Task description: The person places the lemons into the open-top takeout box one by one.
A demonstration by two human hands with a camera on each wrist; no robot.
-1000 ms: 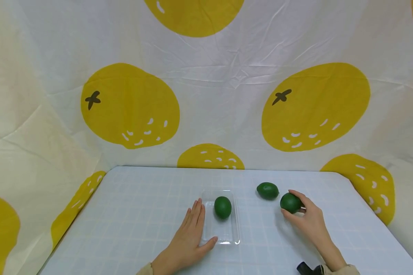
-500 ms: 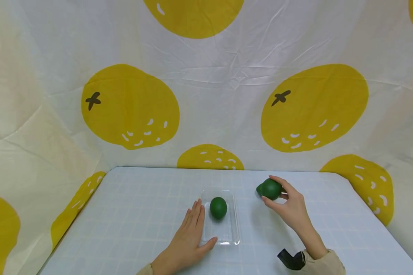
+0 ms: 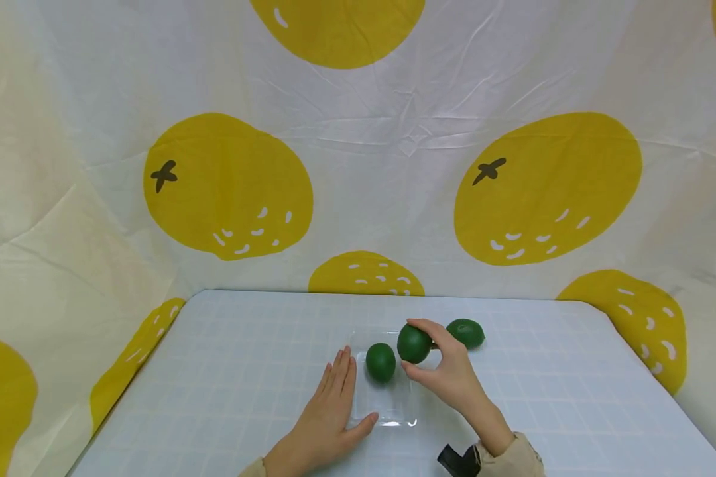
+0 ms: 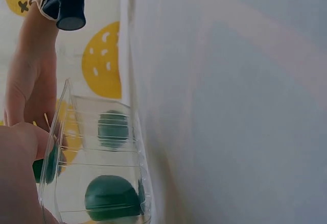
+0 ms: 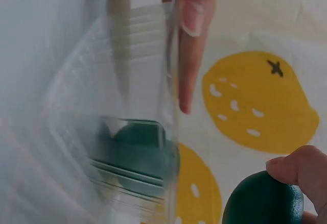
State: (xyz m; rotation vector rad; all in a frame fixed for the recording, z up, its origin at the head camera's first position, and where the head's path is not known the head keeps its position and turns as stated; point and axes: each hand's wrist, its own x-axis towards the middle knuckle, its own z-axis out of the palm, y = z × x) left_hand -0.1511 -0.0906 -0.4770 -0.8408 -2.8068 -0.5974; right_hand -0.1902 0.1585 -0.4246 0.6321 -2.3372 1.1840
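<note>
A clear plastic tray [image 3: 388,412] lies at the middle of the table, with one green lime [image 3: 380,363] inside toward its far end. Along the tray's left side my left hand [image 3: 329,414] rests with straight fingers, its thumb at the near edge. My right hand [image 3: 450,371] pinches a second lime [image 3: 414,343] between thumb and fingers over the tray's far right part. That held lime [image 5: 263,203] appears at the bottom of the right wrist view, outside and above the tray wall. Behind the right hand, a third lime [image 3: 467,332] lies on the table.
A white cloth with a faint grid covers the table [image 3: 244,358]. A hanging cloth [image 3: 382,165] printed with big yellow fruit encloses the back and sides. A black wrist mount [image 3: 461,460] sits by the right sleeve.
My right hand has carried its lime leftward, past the third lime, to the tray. The lime in the tray has rolled slightly left. My left hand has stayed put.
</note>
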